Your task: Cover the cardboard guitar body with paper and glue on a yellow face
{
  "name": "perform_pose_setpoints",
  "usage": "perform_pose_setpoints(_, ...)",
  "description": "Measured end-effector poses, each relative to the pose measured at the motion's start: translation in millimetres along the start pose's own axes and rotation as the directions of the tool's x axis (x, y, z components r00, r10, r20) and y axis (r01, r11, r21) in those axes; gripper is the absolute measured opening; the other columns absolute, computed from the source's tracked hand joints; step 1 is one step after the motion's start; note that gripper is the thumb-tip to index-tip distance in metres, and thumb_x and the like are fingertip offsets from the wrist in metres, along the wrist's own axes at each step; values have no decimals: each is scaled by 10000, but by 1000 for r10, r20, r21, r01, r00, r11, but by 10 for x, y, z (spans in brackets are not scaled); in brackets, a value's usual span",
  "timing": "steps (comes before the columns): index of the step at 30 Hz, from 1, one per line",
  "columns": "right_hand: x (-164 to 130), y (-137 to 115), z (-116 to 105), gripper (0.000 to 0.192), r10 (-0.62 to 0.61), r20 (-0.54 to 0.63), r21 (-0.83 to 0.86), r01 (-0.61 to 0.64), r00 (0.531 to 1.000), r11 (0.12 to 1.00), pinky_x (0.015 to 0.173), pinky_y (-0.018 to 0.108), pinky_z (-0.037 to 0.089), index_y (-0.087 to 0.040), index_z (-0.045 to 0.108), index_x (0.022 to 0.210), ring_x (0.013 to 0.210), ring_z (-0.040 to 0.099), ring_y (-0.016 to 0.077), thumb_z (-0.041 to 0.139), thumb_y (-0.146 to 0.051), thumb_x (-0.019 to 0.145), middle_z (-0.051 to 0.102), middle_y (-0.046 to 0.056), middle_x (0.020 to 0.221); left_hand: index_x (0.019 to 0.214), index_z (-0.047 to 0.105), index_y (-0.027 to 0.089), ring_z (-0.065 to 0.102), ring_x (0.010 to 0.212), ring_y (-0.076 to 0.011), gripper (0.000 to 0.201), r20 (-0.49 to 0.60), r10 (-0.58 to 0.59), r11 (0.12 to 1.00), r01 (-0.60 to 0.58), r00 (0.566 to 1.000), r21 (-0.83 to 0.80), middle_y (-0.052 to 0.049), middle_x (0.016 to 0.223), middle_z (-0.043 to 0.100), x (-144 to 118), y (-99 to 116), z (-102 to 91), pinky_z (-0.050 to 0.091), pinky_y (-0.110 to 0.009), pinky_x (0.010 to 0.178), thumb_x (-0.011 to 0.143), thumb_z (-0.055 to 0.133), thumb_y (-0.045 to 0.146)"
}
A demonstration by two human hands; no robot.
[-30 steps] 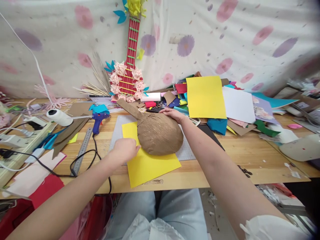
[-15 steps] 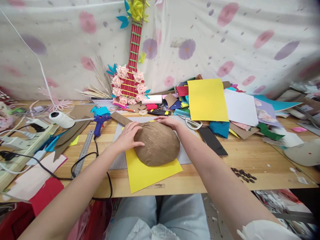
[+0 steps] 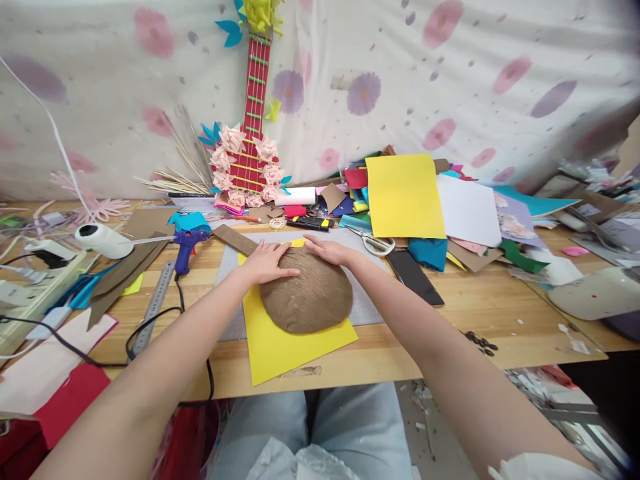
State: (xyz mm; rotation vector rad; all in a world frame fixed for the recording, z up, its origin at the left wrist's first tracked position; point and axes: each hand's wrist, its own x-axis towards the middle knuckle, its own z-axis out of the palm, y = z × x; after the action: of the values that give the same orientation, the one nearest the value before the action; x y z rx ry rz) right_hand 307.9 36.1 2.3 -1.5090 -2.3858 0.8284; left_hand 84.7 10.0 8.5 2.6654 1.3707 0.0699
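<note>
A rounded shape covered in brown crepe paper lies on a yellow sheet, which rests partly on a grey cutting mat. My left hand lies on its upper left part, fingers stretched out and thumb apart. Across its top edge rests my right hand, fingers extended and flat on the paper. The fingertips of both hands are close to each other. A brown strip pokes out from behind my left hand; where it ends is hidden.
To the left are a blue glue gun with its black cord, a steel ruler and a thread spool. Scissors and a black phone lie right. A flowered paper guitar stands at the back.
My left hand has slid inward from the left edge onto the brown shape's top. My right hand has shifted slightly left, its fingers now flatter. The view has turned a little right.
</note>
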Motion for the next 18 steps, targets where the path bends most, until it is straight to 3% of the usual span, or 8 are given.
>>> perform_pose_setpoints(7, -197, 241, -116, 691, 29, -60, -223, -42, 998, 974, 1051, 415, 279, -176, 332, 1406, 1247, 427, 290, 208, -607, 879, 463, 80, 1364, 1313, 429, 165, 445, 1130, -298, 861, -162, -63, 998, 67, 985, 20, -145, 1158, 525, 96, 252, 23, 287, -419, 1011, 709, 334, 771)
perform_pose_setpoints(14, -399, 407, -170, 657, 100, -140, -201, -128, 985, 971, 988, 441, 352, -184, 360, 1379, 1185, 486, 308, 209, -589, 885, 506, 119, 1319, 1124, 563, 140, 474, 1046, -304, 738, -302, -181, 983, 183, 936, -22, -152, 1030, 547, 181, 698, 185, 365, -423, 933, 761, 295, 725)
perform_pose_setpoints(16, -416, 417, -158, 653, 108, -138, -178, -132, 985, 975, 978, 435, 364, -194, 356, 1379, 1161, 511, 303, 205, -593, 884, 524, 121, 1299, 1128, 560, 141, 480, 1047, -297, 640, -311, -188, 982, 185, 932, -40, -148, 1029, 554, 207, 695, 180, 374, -428, 930, 807, 322, 641)
perform_pose_setpoints(18, -422, 424, -148, 649, 114, -139, -156, -135, 984, 978, 984, 426, 363, -200, 370, 1369, 1166, 508, 296, 193, -594, 885, 513, 111, 1313, 1145, 554, 158, 475, 1090, -259, 444, -274, -139, 990, 126, 952, -65, -126, 1100, 553, 230, 585, 145, 364, -398, 966, 862, 341, 425)
